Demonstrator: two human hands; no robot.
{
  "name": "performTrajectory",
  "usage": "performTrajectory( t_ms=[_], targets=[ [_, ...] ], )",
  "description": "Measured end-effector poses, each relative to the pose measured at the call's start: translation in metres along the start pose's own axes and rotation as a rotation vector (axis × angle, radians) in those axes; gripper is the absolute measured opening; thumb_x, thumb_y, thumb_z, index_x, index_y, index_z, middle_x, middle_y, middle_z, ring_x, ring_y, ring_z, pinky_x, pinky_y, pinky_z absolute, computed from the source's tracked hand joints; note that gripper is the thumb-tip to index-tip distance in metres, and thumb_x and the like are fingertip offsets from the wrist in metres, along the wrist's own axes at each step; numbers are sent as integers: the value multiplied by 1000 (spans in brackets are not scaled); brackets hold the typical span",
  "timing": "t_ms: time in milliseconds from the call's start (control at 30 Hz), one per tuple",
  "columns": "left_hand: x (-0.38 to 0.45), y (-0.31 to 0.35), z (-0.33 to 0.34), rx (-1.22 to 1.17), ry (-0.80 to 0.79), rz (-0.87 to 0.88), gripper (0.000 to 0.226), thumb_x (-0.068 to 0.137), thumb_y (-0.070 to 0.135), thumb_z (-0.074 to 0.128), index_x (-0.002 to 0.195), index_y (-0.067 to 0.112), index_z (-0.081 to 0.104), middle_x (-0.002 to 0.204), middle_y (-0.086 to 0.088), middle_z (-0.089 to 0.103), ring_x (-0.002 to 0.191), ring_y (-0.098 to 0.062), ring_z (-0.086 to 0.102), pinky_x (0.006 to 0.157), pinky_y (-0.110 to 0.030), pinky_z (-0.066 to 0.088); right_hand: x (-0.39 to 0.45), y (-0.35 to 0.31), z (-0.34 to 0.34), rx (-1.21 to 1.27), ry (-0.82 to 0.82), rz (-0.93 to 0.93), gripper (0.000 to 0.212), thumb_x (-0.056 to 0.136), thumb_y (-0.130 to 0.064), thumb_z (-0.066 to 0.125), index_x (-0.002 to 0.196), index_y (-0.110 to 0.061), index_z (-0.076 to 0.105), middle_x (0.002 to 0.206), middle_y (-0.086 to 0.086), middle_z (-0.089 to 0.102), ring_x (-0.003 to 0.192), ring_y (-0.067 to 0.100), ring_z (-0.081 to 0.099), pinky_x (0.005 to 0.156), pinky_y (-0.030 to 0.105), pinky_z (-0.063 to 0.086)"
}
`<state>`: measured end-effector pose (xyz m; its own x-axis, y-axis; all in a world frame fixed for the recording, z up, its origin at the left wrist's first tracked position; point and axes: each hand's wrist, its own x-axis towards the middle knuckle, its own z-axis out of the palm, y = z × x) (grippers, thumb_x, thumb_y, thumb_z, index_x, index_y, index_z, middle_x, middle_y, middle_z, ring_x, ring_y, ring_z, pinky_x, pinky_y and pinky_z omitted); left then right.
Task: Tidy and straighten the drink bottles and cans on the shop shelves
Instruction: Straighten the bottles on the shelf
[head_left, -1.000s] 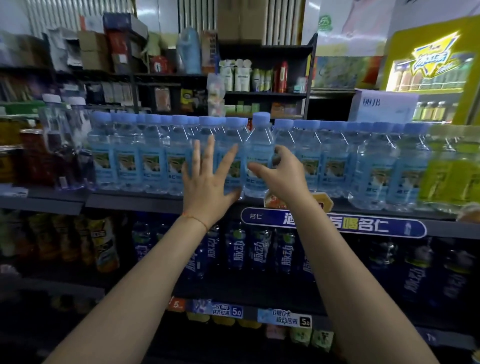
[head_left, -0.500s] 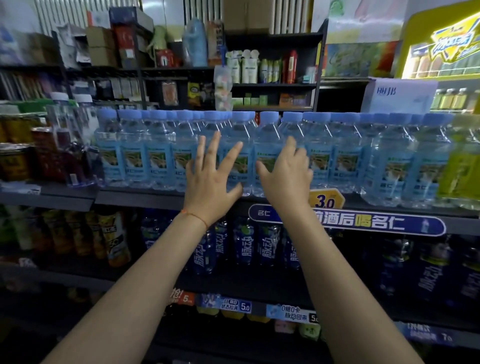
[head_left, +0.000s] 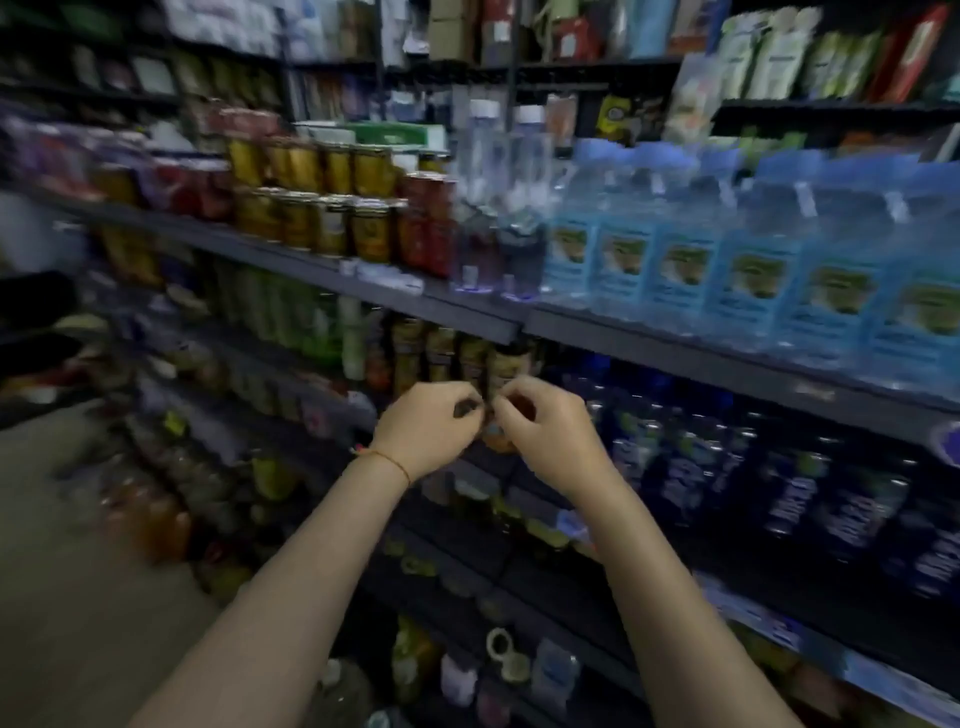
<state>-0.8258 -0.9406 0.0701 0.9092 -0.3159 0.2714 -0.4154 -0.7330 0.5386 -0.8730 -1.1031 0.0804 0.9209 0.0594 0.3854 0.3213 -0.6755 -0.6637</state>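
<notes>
Head view shows your left hand (head_left: 428, 428) and right hand (head_left: 545, 431) side by side just below the dark metal shelf edge (head_left: 467, 306), fingers (head_left: 511, 395) curled inward with the tips nearly meeting. Between them, motion blur hides whether you hold anything, so I cannot tell. Brown-labelled dark bottles (head_left: 470, 358) stand directly behind your fingertips, under that shelf edge; whether you touch them is unclear. Above the edge stand clear water bottles with pale blue labels and caps (head_left: 685, 244), and left of them stacked yellow and red cans (head_left: 332, 208). Dark blue bottles (head_left: 779, 467) sit right of your right hand.
</notes>
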Motion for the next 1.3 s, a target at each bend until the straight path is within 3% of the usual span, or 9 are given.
performTrajectory(
  t_ms=[167,267,400,533,700,867,1000,1167,1300],
  targets=[
    [-38,-178,-73,28,-421,-234,33,97,44,51,111,19,69,109,-2,70,95,-22,67,84,-37,53,49,-55,160,-17,-482,158,22,100,-42,53,95,-25,66,93,1,68,81,20,65,63,29,47],
    [-68,-269,-111,-102,-405,-373,35,99,46,50,115,20,67,111,1,68,89,-18,70,87,-39,54,70,-87,257,-25,-615,177,24,98,-46,55,95,-25,67,93,3,70,84,23,68,73,39,56],
    [-85,-364,-146,-238,-301,-505,30,100,43,51,114,21,65,108,3,66,87,-14,68,72,-27,52,96,-125,357,56,-604,185,17,98,-43,55,94,-30,65,90,-6,68,80,12,67,65,29,53],
    [-79,-440,-173,-330,-236,-559,26,100,37,53,111,19,68,106,2,69,80,-11,69,63,-18,49,135,-148,429,135,-573,193,17,98,-37,57,94,-26,68,88,-8,67,82,13,65,70,32,52],
    [-45,-538,-208,-373,-142,-582,13,98,35,56,95,30,68,92,5,71,77,-13,71,78,-37,57,208,-164,518,229,-518,204,17,99,-32,56,90,-25,68,84,-8,67,78,10,64,65,25,48],
    [30,-636,-258,-360,-112,-580,17,99,31,56,99,21,69,91,3,72,74,-9,70,73,-27,57,315,-176,615,312,-504,198,16,99,-30,55,89,-26,67,84,-8,66,80,10,61,58,16,42],
    [106,-710,-305,-268,-118,-608,18,100,32,54,103,23,69,94,6,71,80,-9,69,75,-24,54,416,-188,683,342,-522,211,14,99,-28,54,90,-25,64,86,-3,67,77,14,62,58,22,47],
    [181,-796,-342,-272,-35,-623,17,99,30,55,104,20,69,98,1,72,84,-17,71,86,-41,57,527,-203,740,343,-504,212,10,99,-32,53,101,-28,62,96,-7,66,88,17,65,79,39,57],
    [233,-857,-357,-317,12,-614,20,100,28,53,109,18,68,100,-2,71,85,-17,71,83,-41,58,591,-206,774,287,-484,196,7,99,-30,55,102,-29,60,92,-8,66,84,19,67,77,40,56]
  ],
)
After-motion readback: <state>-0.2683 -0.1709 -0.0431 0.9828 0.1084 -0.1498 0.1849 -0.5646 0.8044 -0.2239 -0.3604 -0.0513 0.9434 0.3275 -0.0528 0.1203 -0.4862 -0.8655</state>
